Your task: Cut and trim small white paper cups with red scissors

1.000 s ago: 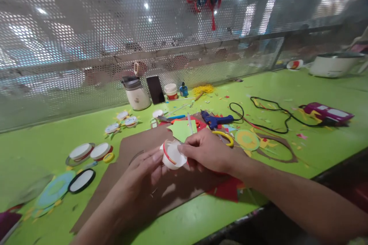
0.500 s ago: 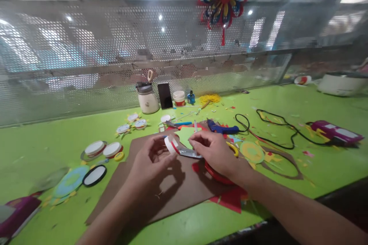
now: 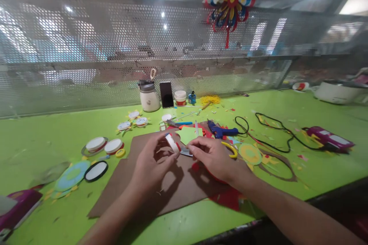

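Note:
My left hand (image 3: 153, 160) is curled round a small white round piece with a red edge (image 3: 172, 143), like a little lid, held tilted on its side between thumb and fingers. Close by on the right, my right hand (image 3: 211, 157) is closed in a pinch, its fingertips near that piece; what they hold, if anything, is too small to make out. Under the right fingers shows the metal blade of scissors (image 3: 186, 153). A yellow handle loop (image 3: 230, 150) sticks out beyond the hand. Both hands are above a brown cardboard sheet (image 3: 138, 195). Light green paper (image 3: 188, 134) lies behind.
A blue glue gun (image 3: 221, 130) lies behind my right hand, its black cord running right. White round lids (image 3: 113, 146) and a black-rimmed disc (image 3: 96, 171) lie left. A jug (image 3: 149, 97), phone (image 3: 166, 95) and tub (image 3: 180, 97) stand behind. Paper scraps litter the table.
My right fingertips have moved slightly closer to the white piece in my left hand, and the piece has turned a little. Less of the scissor blade shows. The view has shifted slightly.

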Demonstrator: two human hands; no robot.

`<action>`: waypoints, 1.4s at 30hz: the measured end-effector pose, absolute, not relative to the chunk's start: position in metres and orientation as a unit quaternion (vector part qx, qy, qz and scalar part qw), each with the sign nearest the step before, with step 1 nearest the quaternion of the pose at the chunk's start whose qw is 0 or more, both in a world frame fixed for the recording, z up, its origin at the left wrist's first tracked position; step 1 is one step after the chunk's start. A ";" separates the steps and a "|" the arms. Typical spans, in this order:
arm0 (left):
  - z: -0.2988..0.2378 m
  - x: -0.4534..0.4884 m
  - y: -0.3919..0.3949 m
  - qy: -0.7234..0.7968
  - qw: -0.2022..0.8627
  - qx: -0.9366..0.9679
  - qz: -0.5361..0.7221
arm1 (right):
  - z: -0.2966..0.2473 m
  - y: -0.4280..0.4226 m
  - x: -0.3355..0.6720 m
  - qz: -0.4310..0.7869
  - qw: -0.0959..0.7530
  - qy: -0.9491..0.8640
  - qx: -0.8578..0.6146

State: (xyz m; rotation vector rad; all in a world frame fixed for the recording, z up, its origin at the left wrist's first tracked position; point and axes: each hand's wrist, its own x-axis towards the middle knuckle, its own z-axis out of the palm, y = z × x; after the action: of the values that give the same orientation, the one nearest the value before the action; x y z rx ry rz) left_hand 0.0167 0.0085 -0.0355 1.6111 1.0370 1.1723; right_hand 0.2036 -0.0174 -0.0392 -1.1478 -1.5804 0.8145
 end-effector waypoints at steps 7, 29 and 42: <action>-0.044 0.014 0.011 0.432 0.310 0.709 0.463 | -0.042 -0.017 0.201 0.322 0.491 -0.664 -0.463; -0.052 0.016 0.002 0.407 0.236 0.793 0.388 | -0.045 -0.020 0.192 0.316 0.502 -0.660 -0.461; -0.017 0.010 0.007 0.426 0.620 0.453 0.479 | -0.039 -0.010 0.214 0.275 0.601 -0.592 -0.462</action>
State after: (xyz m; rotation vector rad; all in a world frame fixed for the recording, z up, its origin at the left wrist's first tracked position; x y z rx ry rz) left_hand 0.0095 0.0068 -0.0174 1.0426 0.9803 1.1006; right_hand 0.2143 -0.0103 -0.0388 -1.0706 -1.3724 0.6365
